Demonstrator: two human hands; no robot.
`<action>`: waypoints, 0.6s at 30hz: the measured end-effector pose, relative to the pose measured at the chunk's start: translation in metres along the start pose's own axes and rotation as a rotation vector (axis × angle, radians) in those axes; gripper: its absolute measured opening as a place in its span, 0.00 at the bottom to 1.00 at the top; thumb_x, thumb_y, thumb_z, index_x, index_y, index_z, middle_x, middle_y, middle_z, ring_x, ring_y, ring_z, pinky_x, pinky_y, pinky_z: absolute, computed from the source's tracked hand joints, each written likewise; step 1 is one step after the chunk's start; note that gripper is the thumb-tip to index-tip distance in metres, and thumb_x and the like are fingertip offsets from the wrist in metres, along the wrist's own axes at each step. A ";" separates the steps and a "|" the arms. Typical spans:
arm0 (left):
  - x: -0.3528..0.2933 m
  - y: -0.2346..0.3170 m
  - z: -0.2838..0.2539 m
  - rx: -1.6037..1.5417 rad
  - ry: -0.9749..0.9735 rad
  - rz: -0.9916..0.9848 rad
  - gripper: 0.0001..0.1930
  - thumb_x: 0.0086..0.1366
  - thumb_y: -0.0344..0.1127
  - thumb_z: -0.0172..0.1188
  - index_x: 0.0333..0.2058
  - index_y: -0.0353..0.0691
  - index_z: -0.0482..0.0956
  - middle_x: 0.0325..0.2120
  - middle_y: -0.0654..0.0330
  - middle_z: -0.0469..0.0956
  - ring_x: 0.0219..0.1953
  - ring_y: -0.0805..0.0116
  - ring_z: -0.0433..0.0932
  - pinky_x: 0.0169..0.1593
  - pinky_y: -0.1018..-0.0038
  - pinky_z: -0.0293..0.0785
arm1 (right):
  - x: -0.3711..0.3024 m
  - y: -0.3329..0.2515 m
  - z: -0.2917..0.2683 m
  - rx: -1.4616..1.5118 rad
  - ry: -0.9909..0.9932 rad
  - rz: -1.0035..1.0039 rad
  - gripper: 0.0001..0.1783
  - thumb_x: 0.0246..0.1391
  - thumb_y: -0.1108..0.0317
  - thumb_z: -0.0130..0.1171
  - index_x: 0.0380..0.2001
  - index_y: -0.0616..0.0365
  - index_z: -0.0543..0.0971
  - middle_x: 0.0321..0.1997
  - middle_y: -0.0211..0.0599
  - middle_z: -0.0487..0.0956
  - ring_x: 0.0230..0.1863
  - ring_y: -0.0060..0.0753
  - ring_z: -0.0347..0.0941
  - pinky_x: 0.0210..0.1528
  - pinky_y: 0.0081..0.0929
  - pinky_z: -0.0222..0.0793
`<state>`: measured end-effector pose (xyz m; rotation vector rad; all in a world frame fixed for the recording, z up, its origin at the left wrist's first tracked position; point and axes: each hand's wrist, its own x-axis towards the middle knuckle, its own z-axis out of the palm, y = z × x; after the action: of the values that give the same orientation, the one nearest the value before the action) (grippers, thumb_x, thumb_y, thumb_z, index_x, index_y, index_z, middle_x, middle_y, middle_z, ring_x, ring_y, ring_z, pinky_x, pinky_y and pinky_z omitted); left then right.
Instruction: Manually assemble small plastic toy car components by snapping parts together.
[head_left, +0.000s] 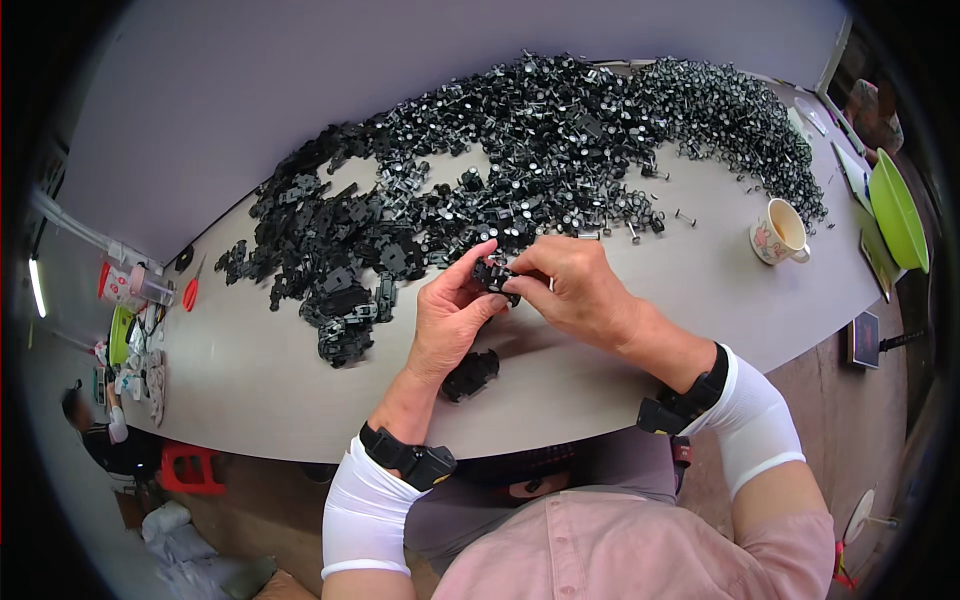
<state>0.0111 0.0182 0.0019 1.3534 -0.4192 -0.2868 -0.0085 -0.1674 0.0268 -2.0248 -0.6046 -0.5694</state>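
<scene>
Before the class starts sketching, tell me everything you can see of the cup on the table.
The cup is off-white and smooth, perhaps ceramic, with a pinkish printed design on its outer wall. Its single handle points to the lower right of the picture. The round mouth is open, showing something orange-brown inside; its depth is unclear. It stands upright on the pale table, right of the right hand and near the small metal pieces. Neither hand touches it.

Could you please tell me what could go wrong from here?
The small black part held between the left hand and right hand might slip onto the pale table.
The white, pink-patterned mug holds brownish liquid; a knock could spill it toward the heap of small silver metal pieces.
</scene>
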 end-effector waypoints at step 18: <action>-0.002 -0.008 0.006 0.173 -0.056 0.093 0.28 0.56 0.17 0.60 0.56 0.36 0.68 0.41 0.62 0.72 0.38 0.76 0.76 0.42 0.80 0.78 | -0.003 0.000 0.000 -0.139 -0.126 -0.123 0.07 0.41 0.76 0.62 0.23 0.62 0.73 0.21 0.40 0.72 0.22 0.43 0.71 0.23 0.35 0.68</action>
<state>0.0066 0.0120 -0.0052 1.4928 -0.5623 -0.2151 -0.0108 -0.1678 0.0245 -2.1767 -0.7891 -0.5729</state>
